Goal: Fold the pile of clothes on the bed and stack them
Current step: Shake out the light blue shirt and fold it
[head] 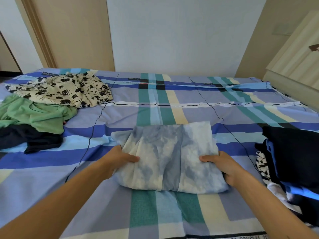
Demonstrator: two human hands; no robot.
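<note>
Between left hand [119, 159] and right hand [222, 167]: tie-dye garment [165, 152] (folded)

The middle of the bed [172, 104] lies open from the folded tie-dye garment [165, 156] up to the wall [172, 40], a wide lane through the centre of the frame. At left, the floral garment [60, 90], green garment [34, 114] and dark garment [25, 138] crowd the edge. At right, a stack of dark clothes [293, 156] blocks passage, with a cream cabinet [293, 66] above it.
</note>
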